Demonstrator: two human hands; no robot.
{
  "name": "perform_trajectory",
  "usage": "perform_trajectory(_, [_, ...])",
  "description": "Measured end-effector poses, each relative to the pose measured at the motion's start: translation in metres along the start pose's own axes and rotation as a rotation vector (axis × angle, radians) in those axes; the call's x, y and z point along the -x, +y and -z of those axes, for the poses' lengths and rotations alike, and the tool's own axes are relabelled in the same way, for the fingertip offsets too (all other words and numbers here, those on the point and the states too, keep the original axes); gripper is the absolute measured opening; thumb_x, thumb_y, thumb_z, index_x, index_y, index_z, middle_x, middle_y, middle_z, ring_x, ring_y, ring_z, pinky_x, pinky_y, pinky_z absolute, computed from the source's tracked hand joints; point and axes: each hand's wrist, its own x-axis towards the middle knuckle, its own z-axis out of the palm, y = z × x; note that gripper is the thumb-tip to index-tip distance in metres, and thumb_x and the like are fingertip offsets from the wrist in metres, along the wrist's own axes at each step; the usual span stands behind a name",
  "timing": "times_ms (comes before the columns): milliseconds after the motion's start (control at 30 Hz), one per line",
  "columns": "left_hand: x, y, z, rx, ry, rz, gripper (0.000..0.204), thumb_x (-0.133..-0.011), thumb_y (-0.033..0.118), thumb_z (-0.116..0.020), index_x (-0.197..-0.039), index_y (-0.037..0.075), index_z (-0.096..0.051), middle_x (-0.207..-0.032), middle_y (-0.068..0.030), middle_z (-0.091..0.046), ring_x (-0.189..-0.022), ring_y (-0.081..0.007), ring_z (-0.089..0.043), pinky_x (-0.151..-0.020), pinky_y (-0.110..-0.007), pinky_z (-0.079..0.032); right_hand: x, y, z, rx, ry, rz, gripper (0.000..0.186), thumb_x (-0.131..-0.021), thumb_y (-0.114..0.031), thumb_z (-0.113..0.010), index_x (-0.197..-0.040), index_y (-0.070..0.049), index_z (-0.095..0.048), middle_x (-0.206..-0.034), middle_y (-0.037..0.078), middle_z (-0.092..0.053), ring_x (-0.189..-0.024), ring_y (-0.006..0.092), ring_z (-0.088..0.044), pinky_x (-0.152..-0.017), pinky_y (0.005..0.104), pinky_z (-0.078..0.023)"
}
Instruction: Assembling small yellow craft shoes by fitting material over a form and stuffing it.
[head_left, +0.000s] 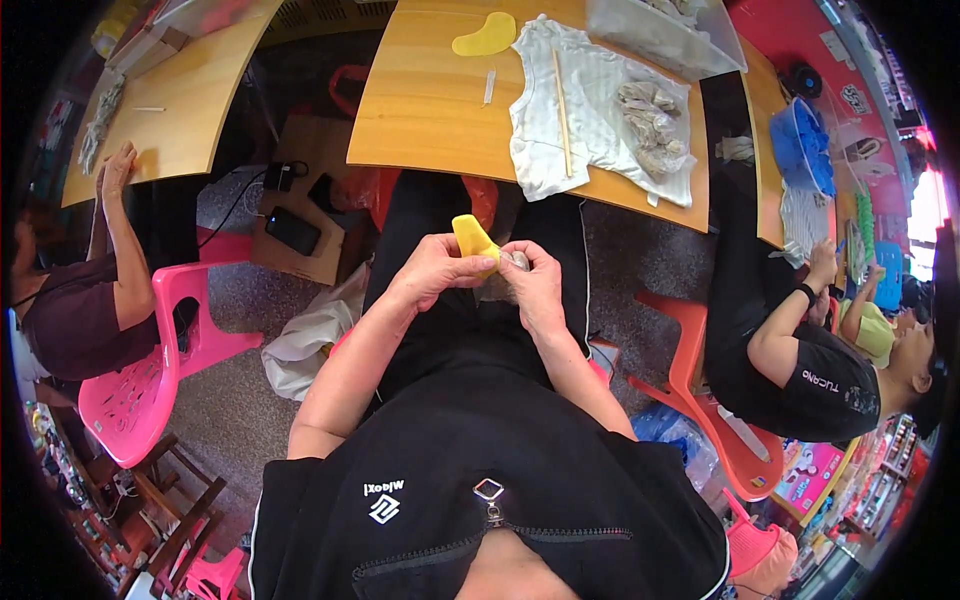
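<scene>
Yellow piece (pixel 471 236) juts out of left grip (pixel 437 268), right grip (pixel 538 282) just beside.

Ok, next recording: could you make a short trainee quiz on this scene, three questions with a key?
1. What colour is the piece in the left hand: A red, B yellow, C blue?
2. True or false: the thin stick lies on the white cloth.
3. Where does the other yellow piece lie?

Key: 1 B; 2 true; 3 on the wooden table, to the left of the white cloth.
</scene>
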Motion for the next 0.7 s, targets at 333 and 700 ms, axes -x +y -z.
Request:
perform_trajectory(333, [-0.01, 0.001, 0.008, -0.103, -0.006, 0.04, 0.033, -0.075, 0.015, -0.077, -0.098, -0.003, -0.062, -0.089, -0.0077, -0.065, -0.077, -0.0144, -0.064, -0.071, -0.028, -0.056, 0.001, -0.003, 0.003, -0.326, -0.123, -0.218, 0.021, -0.087, -0.016, -0.064, -0.099, 0.001, -0.066, -0.09, 0.003, -0.064, -0.079, 0.0081, -0.058, -0.071, 0.0218, -0.046])
perform_trajectory(700, [-0.012, 0.002, 0.007, -0.169, -0.023, 0.066, 0.031, -0.073, 0.011, -0.077, -0.097, -0.003, -0.062, -0.091, -0.0081, -0.065, -0.076, -0.0147, -0.064, -0.067, -0.027, -0.055, -0.006, 0.005, 0.006, -0.398, -0.215, -0.232, 0.025, -0.089, -0.009, -0.058, -0.112, 0.002, -0.059, -0.104, 0.006, -0.062, -0.093, 0.0116, -0.059, -0.081, 0.0245, -0.048])
